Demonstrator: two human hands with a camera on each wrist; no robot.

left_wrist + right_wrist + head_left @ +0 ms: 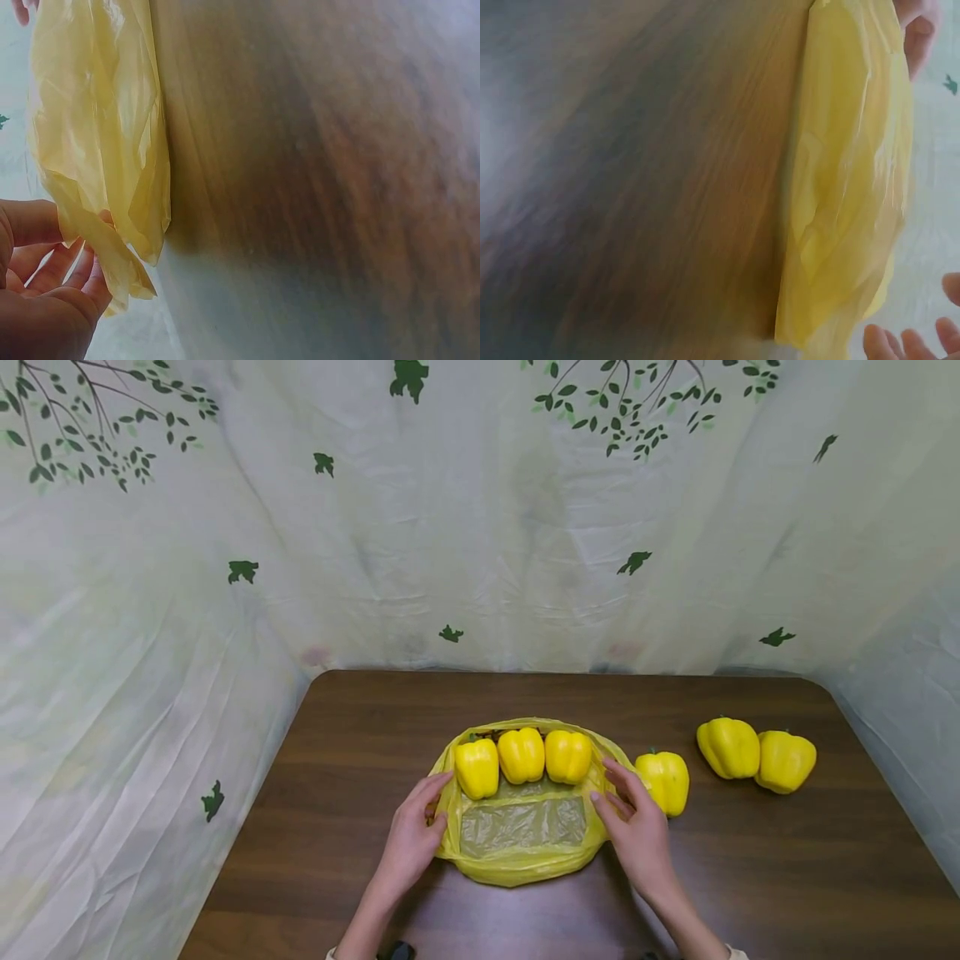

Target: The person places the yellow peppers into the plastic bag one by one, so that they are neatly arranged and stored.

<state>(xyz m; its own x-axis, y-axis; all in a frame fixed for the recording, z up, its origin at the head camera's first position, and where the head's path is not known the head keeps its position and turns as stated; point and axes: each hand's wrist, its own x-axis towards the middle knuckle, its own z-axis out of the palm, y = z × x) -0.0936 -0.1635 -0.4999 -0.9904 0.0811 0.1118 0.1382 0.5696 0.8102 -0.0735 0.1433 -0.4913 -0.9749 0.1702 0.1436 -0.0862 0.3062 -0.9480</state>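
A yellow plastic bag (517,868) lies on the table with its mouth spread wide. Three yellow bell peppers (521,756) sit in a row along its far side. My left hand (412,827) holds the bag's left edge, and the left wrist view shows the thin film between thumb and curled fingers (30,221). At the opposite edge, my right hand (637,827) has its fingers spread and loosely bent. In the right wrist view those fingertips (915,345) stand just off the bag. Another yellow bell pepper (663,782) lies just beyond the right hand, partly hidden by it.
Two more yellow bell peppers (757,756) lie side by side at the right of the brown wooden table (360,735). A pale curtain (480,527) with printed leaves hangs behind and at both sides of the table.
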